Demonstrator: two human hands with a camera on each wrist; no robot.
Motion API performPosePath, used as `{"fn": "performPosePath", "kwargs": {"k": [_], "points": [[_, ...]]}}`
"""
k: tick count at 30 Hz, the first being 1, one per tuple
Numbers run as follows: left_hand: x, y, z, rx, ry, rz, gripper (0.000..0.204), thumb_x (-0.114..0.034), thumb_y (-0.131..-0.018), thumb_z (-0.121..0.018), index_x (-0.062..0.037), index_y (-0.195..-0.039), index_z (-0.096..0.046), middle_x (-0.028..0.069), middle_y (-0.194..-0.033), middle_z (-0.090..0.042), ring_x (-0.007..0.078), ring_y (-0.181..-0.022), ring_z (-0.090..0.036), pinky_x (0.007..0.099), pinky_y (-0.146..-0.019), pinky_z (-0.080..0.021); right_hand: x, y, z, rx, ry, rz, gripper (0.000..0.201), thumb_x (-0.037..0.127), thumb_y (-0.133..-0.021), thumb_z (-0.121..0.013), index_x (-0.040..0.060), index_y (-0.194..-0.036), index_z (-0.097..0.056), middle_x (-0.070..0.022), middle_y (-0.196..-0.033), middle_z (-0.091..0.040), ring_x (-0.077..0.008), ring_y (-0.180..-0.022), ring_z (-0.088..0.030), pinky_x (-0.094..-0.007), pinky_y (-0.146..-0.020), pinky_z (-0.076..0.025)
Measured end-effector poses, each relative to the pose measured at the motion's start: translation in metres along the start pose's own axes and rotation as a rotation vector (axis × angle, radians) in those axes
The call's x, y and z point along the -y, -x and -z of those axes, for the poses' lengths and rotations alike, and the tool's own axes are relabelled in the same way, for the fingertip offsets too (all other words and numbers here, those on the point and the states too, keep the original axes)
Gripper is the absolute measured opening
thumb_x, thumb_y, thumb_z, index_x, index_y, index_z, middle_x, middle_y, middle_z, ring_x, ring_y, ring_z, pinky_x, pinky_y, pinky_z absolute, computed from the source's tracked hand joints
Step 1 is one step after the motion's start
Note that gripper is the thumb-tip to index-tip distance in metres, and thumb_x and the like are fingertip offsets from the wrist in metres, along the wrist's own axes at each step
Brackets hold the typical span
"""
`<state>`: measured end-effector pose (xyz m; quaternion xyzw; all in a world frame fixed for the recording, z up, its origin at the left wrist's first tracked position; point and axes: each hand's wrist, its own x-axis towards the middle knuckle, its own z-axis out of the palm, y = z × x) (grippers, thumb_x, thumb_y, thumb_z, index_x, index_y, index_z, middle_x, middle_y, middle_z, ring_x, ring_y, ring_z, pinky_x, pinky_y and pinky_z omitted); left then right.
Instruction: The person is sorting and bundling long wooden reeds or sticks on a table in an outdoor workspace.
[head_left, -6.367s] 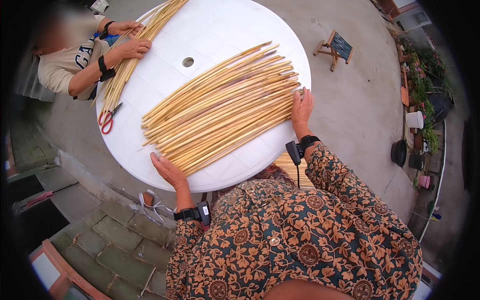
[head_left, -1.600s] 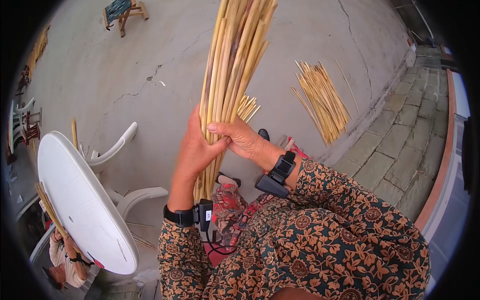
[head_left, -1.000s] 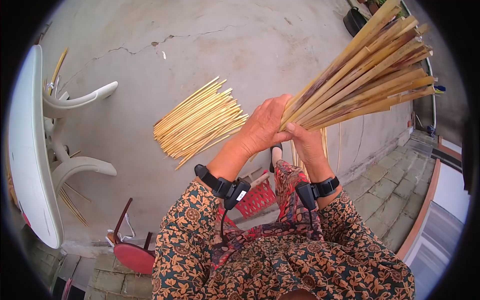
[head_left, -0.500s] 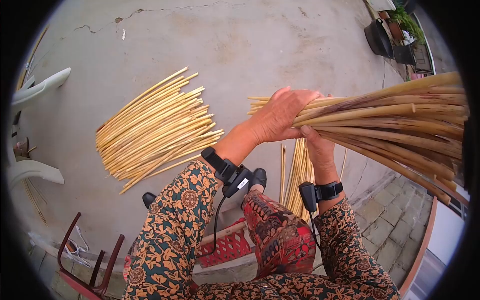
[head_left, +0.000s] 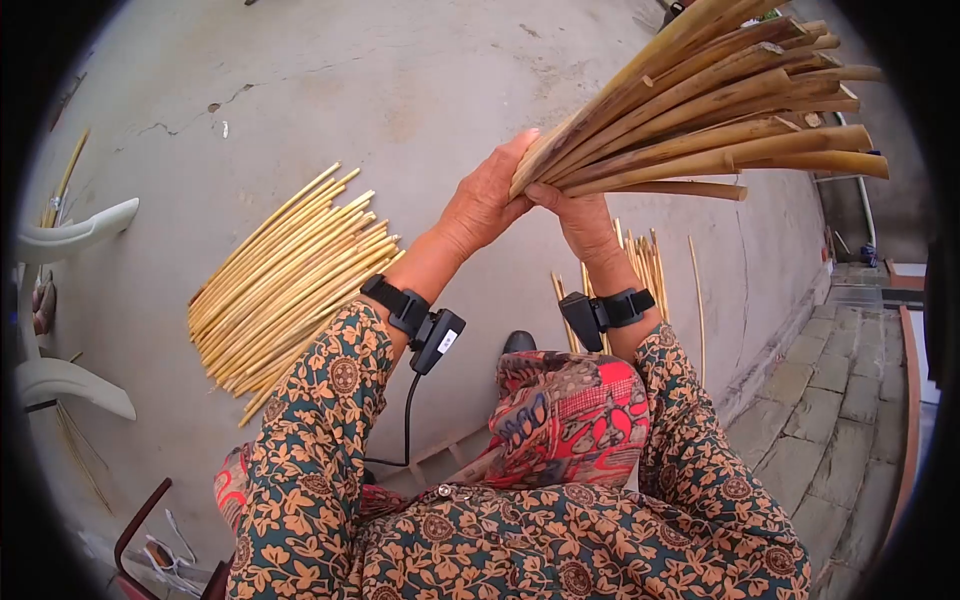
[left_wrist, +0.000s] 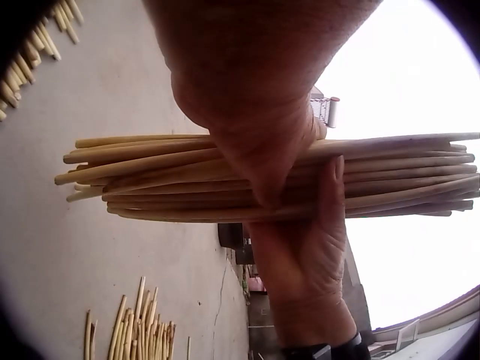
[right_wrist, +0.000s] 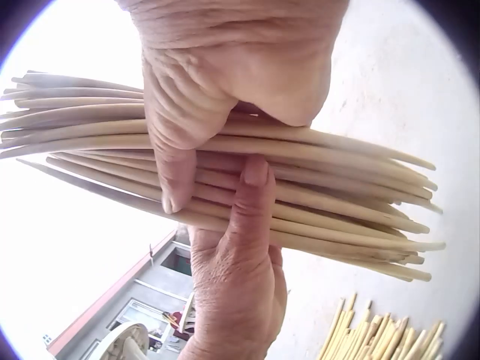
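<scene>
Both hands hold a thick bundle of straw-yellow plant stalks, some with brown streaks. In the head view its wide ends fan toward the upper right. My left hand wraps the bundle from the left, and my right hand grips it close beside. The left wrist view shows the stalks lying crosswise, with the left hand above and the right hand below. From the right wrist, both thumbs press across the stalks, where the right hand comes from above and the left from below.
A spread pile of similar stalks lies on the concrete floor to the left. Another pile lies behind the right forearm, beside a single stalk. White curved table legs stand at far left; stone paving runs along the right.
Earlier the stalks lay on the white table between both hands. They have been lifted and carried off over the floor. In the last half second the bundle's fanned ends have swung upward.
</scene>
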<state>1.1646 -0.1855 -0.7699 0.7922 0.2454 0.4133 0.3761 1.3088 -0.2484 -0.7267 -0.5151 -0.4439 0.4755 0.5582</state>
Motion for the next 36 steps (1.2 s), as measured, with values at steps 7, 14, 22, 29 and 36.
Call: {"fn": "performPosePath", "kwargs": {"k": [7,14,22,29,36], "points": [[-0.032,0.005,-0.043,0.113,0.197,0.079,0.082,-0.016,-0.08,-0.072,-0.0205,-0.143,-0.021,0.016,-0.135,-0.046,0.0338,-0.122,-0.049,0.0389,-0.098,-0.042,0.015,0.039,0.036,-0.086,-0.017,0.049,0.06,0.016,-0.073,-0.079,0.0038,-0.124,-0.049,-0.0057,-0.116,-0.058,-0.0175,-0.108,-0.053,-0.0303,-0.094,-0.044],[0.094,0.054,-0.085,0.237,0.174,0.229,0.086,-0.011,-0.076,-0.074,-0.0158,-0.144,-0.021,0.0171,-0.136,-0.044,0.0333,-0.126,-0.044,0.0392,-0.1,-0.041,-0.138,0.019,0.042,-0.083,-0.057,-0.235,0.06,0.022,-0.074,-0.079,0.0056,-0.124,-0.049,-0.0033,-0.115,-0.056,-0.0157,-0.108,-0.052,-0.0298,-0.093,-0.043],[0.08,0.025,-0.071,0.21,0.117,0.157,0.084,-0.012,-0.075,-0.074,-0.0146,-0.142,-0.024,0.0181,-0.137,-0.041,0.0363,-0.123,-0.045,0.04,-0.099,-0.042,-0.113,0.001,0.048,-0.115,-0.016,-0.18,0.062,0.02,-0.073,-0.08,0.0042,-0.124,-0.049,-0.0045,-0.115,-0.057,-0.0164,-0.108,-0.053,-0.029,-0.092,-0.046],[0.064,0.047,-0.09,0.191,0.148,0.43,0.094,-0.024,-0.075,-0.075,-0.0114,-0.146,-0.014,0.0215,-0.135,-0.041,0.0393,-0.122,-0.044,0.043,-0.1,-0.041,-0.088,0.002,0.048,-0.075,-0.17,-0.276,0.068,0.021,-0.074,-0.079,0.0042,-0.13,-0.044,-0.0038,-0.122,-0.054,-0.0152,-0.114,-0.049,-0.0307,-0.098,-0.041],[-0.032,-0.032,0.002,0.036,-0.06,0.16,0.097,-0.029,-0.068,-0.078,-0.0141,-0.142,-0.018,0.0214,-0.127,-0.046,0.0401,-0.115,-0.049,0.045,-0.092,-0.046,0.058,-0.04,0.073,0.097,-0.177,-0.178,0.053,0.025,-0.082,-0.072,0.0046,-0.125,-0.049,-0.0029,-0.118,-0.057,-0.0155,-0.111,-0.051,-0.0315,-0.096,-0.042]]}}
